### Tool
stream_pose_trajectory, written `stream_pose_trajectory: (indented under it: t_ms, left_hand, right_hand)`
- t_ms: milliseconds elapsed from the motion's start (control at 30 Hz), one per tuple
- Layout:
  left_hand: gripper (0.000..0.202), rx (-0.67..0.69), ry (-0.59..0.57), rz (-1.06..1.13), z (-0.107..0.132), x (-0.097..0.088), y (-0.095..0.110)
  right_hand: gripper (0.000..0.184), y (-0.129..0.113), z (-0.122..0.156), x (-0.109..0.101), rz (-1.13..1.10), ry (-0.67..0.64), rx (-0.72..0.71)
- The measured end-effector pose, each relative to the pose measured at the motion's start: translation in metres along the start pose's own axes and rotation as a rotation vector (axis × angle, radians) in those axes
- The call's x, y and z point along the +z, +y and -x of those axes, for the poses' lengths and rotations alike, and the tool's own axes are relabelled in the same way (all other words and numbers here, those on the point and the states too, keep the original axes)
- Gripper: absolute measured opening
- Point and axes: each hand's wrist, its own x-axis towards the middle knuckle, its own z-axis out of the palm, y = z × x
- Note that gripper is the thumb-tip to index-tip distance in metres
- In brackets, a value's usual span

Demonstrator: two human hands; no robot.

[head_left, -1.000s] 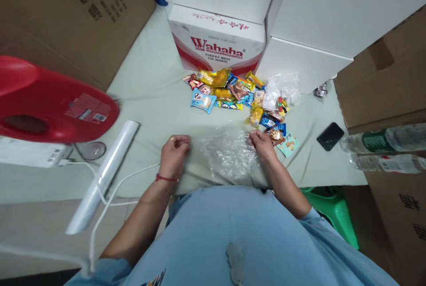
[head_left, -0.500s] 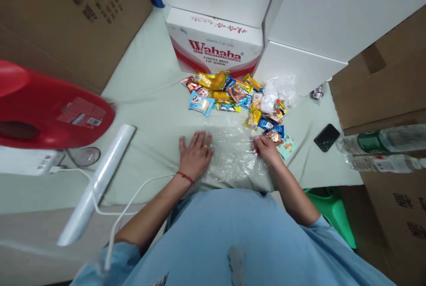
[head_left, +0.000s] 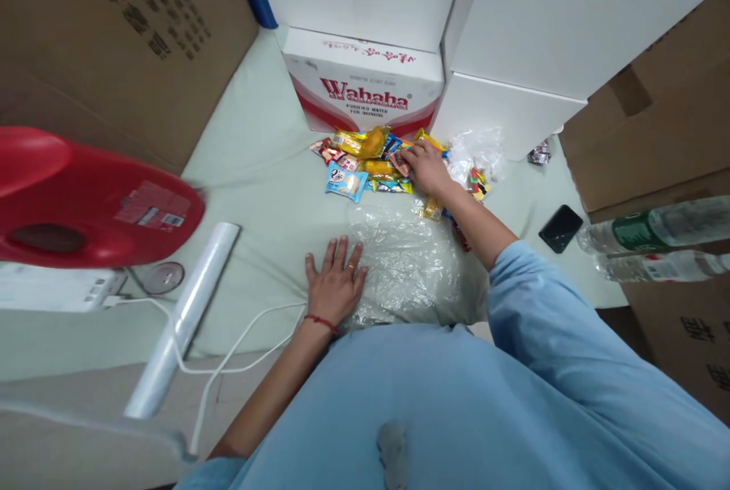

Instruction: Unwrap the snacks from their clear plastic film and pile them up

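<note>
While the left hand (head_left: 335, 288) lies palm down with its fingers spread and nothing gripped, its inner side rests at the left edge of a wide, clear, wrinkled plastic film (head_left: 411, 262); a thin red cord bracelet (head_left: 322, 322) circles that wrist; the film spreads rightward from this hand over the pale green, cloth-covered worktop (head_left: 256, 193); beyond the film, farther from the body, the right hand (head_left: 420, 170) reaches into a heap of wrapped snacks, its fingers bent down at a small brownish-pink wrapped packet (head_left: 399, 163); whether they have closed on it I cannot tell, since the hand covers part of it.

Just left of the right hand lie glossy yellow wrapped packets (head_left: 381, 169); farther left, straight ahead of the left hand, is a flat, light blue, printed packet (head_left: 346, 181); just right of the right hand sits a crumpled, translucent white plastic bag (head_left: 484, 151); behind the heap, past the right hand, stands a white-and-red cardboard carton (head_left: 365, 87) marked Wahaha.

Well to the left of the left hand are a long, shiny white roll (head_left: 182, 322) and a big red plastic jug (head_left: 96, 205); well to the right of the right hand lie a black, flat phone (head_left: 561, 229) and two clear plastic bottles (head_left: 684, 227).
</note>
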Motion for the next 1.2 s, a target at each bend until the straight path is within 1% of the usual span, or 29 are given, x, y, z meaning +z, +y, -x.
stream_pose_trajectory:
  t_ms: [33, 100, 167, 200, 233, 300, 367, 433, 467, 500, 533, 600, 633, 667, 700, 767, 833, 933, 1000, 1067, 1133, 1167, 1200]
  left_hand:
    - [0.059, -0.001, 0.001, 0.007, 0.000, 0.000, 0.000]
    - [0.060, 0.003, 0.001, 0.019, 0.000, 0.000, 0.000]
    - [0.060, 0.010, 0.001, 0.033, 0.000, 0.001, 0.000]
    - [0.060, 0.010, 0.001, 0.039, 0.000, 0.001, 0.000]
    - [0.060, 0.008, 0.001, 0.044, 0.000, 0.002, 0.000]
    - [0.059, 0.003, -0.001, 0.044, -0.001, 0.002, 0.000]
    - [0.059, 0.004, -0.007, 0.030, -0.001, 0.002, 0.000]
    - [0.059, 0.006, -0.016, 0.006, -0.001, 0.001, 0.000]
    - [0.058, 0.003, -0.021, -0.009, 0.000, 0.000, 0.000]
    - [0.058, -0.006, -0.027, -0.027, 0.002, -0.001, 0.000]
    - [0.057, -0.021, -0.031, -0.047, 0.003, -0.002, 0.001]
    - [0.056, -0.059, -0.035, -0.084, 0.008, -0.003, 0.001]
    - [0.056, -0.074, -0.035, -0.098, 0.011, -0.004, 0.001]
    - [0.056, -0.084, -0.034, -0.106, 0.013, -0.004, 0.002]
    - [0.056, -0.090, -0.032, -0.110, 0.014, -0.004, 0.002]
    - [0.057, -0.102, -0.023, -0.107, 0.015, -0.003, 0.002]
    - [0.058, -0.110, -0.010, -0.091, 0.014, -0.002, 0.003]
    - [0.059, -0.084, 0.010, -0.055, 0.013, 0.001, 0.001]
    - [0.060, -0.061, 0.070, -0.034, 0.016, 0.002, -0.004]
    - [0.060, -0.029, 0.183, -0.032, 0.022, 0.002, -0.011]
    - [0.059, 0.072, 0.262, -0.041, 0.029, 0.001, -0.020]
    - [0.060, 0.154, 0.260, -0.041, 0.032, 0.000, -0.025]
    - [0.062, 0.251, 0.229, -0.032, 0.034, -0.002, -0.029]
  right_hand:
    - [0.044, -0.001, -0.003, 0.000, -0.026, 0.024, 0.017]
    - [0.044, 0.001, 0.004, -0.009, -0.119, 0.113, 0.061]
    - [0.046, 0.006, 0.023, -0.026, -0.291, 0.171, 0.059]
    - [0.047, 0.008, 0.035, -0.036, -0.408, 0.152, 0.039]
    - [0.046, 0.009, 0.049, -0.045, -0.538, 0.089, 0.017]
    - [0.042, 0.006, 0.075, -0.056, -0.764, -0.125, -0.027]
    - [0.037, -0.008, 0.095, -0.055, -0.877, -0.367, -0.107]
    - [0.038, -0.028, 0.104, -0.042, -0.856, -0.577, -0.215]
    - [0.039, -0.039, 0.105, -0.033, -0.793, -0.640, -0.249]
    - [0.038, -0.049, 0.105, -0.025, -0.694, -0.660, -0.255]
    - [0.036, -0.057, 0.105, -0.017, -0.567, -0.630, -0.237]
    - [0.032, -0.070, 0.107, -0.008, -0.315, -0.461, -0.189]
    - [0.035, -0.074, 0.111, -0.005, -0.234, -0.385, -0.197]
    - [0.042, -0.076, 0.116, -0.004, -0.189, -0.340, -0.230]
    - [0.050, -0.078, 0.123, -0.004, -0.172, -0.327, -0.279]
    - [0.060, -0.081, 0.138, -0.004, -0.165, -0.355, -0.363]
    - [0.058, -0.084, 0.150, -0.001, -0.142, -0.364, -0.375]
    - [0.054, -0.091, 0.157, 0.009, -0.142, -0.323, -0.375]
    - [0.055, -0.094, 0.157, 0.016, -0.159, -0.300, -0.394]
    - [0.056, -0.093, 0.159, 0.019, -0.195, -0.268, -0.401]
    - [0.056, -0.086, 0.170, 0.017, -0.282, -0.211, -0.406]
    - [0.056, -0.081, 0.179, 0.013, -0.342, -0.183, -0.412]
    - [0.056, -0.074, 0.191, 0.010, -0.402, -0.165, -0.424]
